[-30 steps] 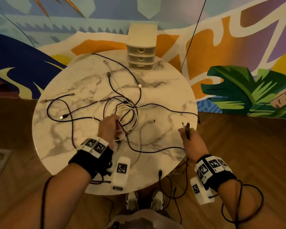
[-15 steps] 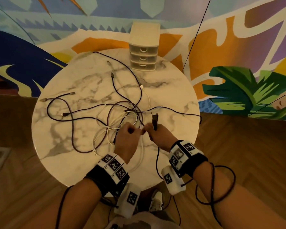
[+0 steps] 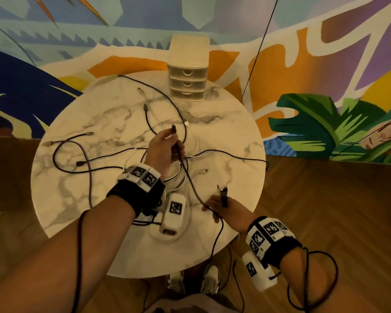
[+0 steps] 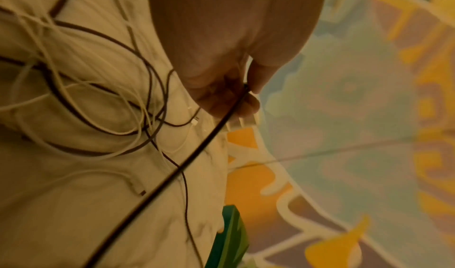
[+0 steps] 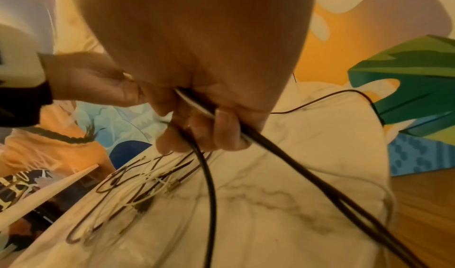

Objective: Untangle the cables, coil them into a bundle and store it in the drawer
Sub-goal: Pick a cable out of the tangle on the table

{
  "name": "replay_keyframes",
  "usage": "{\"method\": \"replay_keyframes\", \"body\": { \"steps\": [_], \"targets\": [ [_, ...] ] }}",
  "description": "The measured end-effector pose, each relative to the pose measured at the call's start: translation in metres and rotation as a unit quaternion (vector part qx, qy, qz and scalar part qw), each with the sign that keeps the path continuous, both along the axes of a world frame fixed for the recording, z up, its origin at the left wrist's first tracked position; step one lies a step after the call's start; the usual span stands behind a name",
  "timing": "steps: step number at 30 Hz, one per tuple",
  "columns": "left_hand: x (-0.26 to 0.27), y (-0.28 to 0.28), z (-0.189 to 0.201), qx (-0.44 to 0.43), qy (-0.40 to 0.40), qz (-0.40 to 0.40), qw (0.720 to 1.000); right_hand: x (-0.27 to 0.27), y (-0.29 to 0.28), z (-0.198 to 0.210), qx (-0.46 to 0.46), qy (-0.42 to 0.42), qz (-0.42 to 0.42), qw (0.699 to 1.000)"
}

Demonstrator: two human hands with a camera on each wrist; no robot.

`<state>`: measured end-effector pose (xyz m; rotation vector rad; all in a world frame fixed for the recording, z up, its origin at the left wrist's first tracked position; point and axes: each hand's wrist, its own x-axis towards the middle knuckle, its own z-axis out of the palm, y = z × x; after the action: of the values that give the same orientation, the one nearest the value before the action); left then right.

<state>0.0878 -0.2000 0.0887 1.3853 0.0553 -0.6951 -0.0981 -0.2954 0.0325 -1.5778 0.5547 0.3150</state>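
A tangle of white, black and purple cables (image 3: 183, 170) lies spread over the round marble table (image 3: 217, 136). My left hand (image 3: 175, 143) is raised over the middle of the tangle and grips a black cable (image 3: 191, 181) just below its plug (image 3: 173, 130). The same cable runs taut and diagonal down to my right hand (image 3: 219, 205) near the table's front right edge. That hand grips it with a second plug (image 3: 223, 195) sticking up. In the left wrist view, finger and thumb pinch the black cable (image 4: 187, 165). The right wrist view has my curled fingers (image 5: 221, 128) round dark strands (image 5: 283, 155).
A small cream three-drawer unit (image 3: 187, 83) stands at the table's far edge, all drawers closed. Loose plug ends lie at the left of the table (image 3: 89, 133). A painted wall rises behind, with wooden floor (image 3: 325, 211) around. My shoes (image 3: 210, 281) show below the near edge.
Half a second ago both hands met over the front of the tangle. The left hand has since moved away towards the drawers, the right back towards the near edge, stretching the black cable between them.
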Motion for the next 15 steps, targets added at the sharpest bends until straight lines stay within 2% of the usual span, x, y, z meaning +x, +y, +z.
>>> {"method": "replay_keyframes", "body": {
  "steps": [2, 5, 7, 9, 12, 15],
  "targets": [
    [-0.018, -0.005, 0.008, 0.021, -0.051, -0.055, 0.997, 0.004, -0.005, 0.006, 0.005, -0.005, -0.04, 0.999],
    [-0.053, -0.009, 0.018, 0.036, -0.088, -0.132, 0.987, 0.018, -0.012, 0.029, -0.043, -0.034, -0.037, 0.998],
    [-0.067, -0.013, 0.02, 0.028, -0.116, -0.162, 0.979, 0.026, -0.015, 0.046, -0.017, -0.05, -0.066, 0.996],
    [-0.07, -0.017, 0.021, 0.058, -0.186, -0.174, 0.965, 0.027, -0.018, 0.057, 0.013, -0.054, -0.079, 0.995],
    [-0.065, -0.019, 0.017, 0.157, -0.338, -0.204, 0.905, 0.021, -0.019, 0.062, 0.001, -0.052, -0.06, 0.997],
    [-0.071, -0.02, 0.014, 0.179, -0.409, -0.277, 0.851, 0.018, -0.018, 0.062, -0.022, -0.068, -0.068, 0.995]
  ]
}}
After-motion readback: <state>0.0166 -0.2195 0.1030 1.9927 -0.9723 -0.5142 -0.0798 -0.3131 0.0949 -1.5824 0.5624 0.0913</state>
